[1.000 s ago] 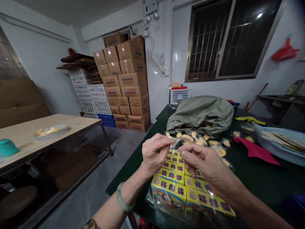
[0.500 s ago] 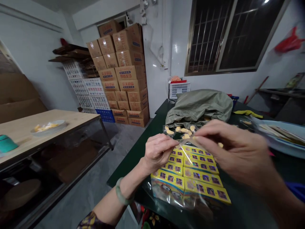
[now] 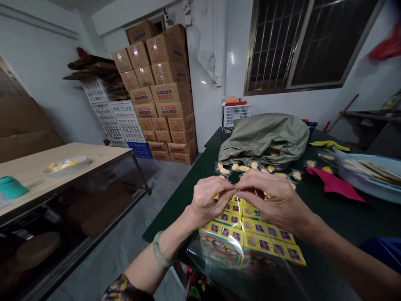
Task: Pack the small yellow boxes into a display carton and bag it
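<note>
Two rows of small yellow boxes (image 3: 225, 234) printed with tiny pictures sit on the dark green table, in front of me. Over them hangs a clear plastic bag (image 3: 216, 263), its edge gathered up between my hands. My left hand (image 3: 208, 198), with a pale green bangle on its wrist, is closed with thumb and fingertips pinching the plastic. Close against it, my right hand (image 3: 269, 196) pinches the same edge, fingertips almost touching the left ones. Just beyond my hands lie several small wrapped yellow pieces (image 3: 242, 168), partly covered by my fingers.
A grey-green cloth sack (image 3: 266, 138) slumps at the back of the table. To the right are a pink cloth (image 3: 336, 184) and a light blue basin (image 3: 369, 177) holding flat papers. Stacked cartons (image 3: 169, 98) stand by the wall; a wooden table (image 3: 103, 156) is at left.
My right hand has moved left and inward, from apart on the right to meeting my left hand at the bag's edge. The left hand stays nearly in place. The pink cloth is now uncovered.
</note>
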The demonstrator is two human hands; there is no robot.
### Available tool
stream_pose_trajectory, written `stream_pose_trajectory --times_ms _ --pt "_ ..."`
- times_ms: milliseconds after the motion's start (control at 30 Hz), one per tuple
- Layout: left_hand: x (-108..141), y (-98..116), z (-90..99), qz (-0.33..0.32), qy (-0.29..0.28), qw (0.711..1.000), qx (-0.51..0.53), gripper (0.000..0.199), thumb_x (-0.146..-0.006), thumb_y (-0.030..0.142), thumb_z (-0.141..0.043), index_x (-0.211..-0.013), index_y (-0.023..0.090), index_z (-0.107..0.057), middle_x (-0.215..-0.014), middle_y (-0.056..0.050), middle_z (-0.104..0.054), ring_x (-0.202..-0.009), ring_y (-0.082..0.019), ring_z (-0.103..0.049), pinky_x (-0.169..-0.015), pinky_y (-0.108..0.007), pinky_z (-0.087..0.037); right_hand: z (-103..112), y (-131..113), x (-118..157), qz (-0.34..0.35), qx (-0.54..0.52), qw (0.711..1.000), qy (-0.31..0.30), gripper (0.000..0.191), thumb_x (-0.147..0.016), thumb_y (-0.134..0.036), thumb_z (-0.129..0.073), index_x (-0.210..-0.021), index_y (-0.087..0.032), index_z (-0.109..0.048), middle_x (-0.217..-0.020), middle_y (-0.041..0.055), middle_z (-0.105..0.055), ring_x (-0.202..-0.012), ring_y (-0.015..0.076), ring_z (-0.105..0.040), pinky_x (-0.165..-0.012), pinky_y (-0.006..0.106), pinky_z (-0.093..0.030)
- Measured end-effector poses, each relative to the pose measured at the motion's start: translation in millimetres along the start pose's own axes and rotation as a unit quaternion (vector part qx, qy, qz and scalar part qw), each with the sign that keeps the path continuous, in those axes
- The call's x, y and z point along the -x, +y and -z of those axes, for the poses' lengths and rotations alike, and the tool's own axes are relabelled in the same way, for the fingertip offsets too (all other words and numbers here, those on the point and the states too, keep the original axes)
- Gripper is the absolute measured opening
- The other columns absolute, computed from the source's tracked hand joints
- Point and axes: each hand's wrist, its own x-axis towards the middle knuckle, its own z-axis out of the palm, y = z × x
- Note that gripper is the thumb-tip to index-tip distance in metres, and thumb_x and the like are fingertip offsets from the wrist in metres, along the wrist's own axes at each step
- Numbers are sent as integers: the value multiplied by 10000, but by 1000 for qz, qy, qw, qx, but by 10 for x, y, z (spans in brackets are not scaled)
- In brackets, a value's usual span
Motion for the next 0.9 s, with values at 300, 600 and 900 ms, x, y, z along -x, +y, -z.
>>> stream_pose_trajectory --times_ms 300,600,900 --pt "27 -37 -15 37 -14 999 19 129 -820 100 -581 -701 146 -560 -597 -3 -621 -537 -69 -568 -524 -163 -448 -155 52 74 -4 106 994 -23 158 -870 -106 -436 -741 -196 -427 -643 -10 -504 -533 109 -461 -495 248 -328" --pt "45 -115 17 68 -1 996 59 109 -806 77 -607 -713 134 -606 -614 -10 -628 -552 -74 -573 -541 -169 -466 -149 99 53 -154 -65 983 69 66 -894 -193 -477 -837 -202 -509 -710 -13 -524 -568 92 -484 -485 202 -385" --pt "32 -64 32 58 -18 997 42 115 -819 116 -603 -705 125 -598 -605 -21 -629 -538 -82 -568 -516 -175 -448 -139 96 -29 -48 -53 997 21 99 -817 -104 -599 -751 -172 -627 -696 11 -632 -640 111 -568 -589 223 -444"
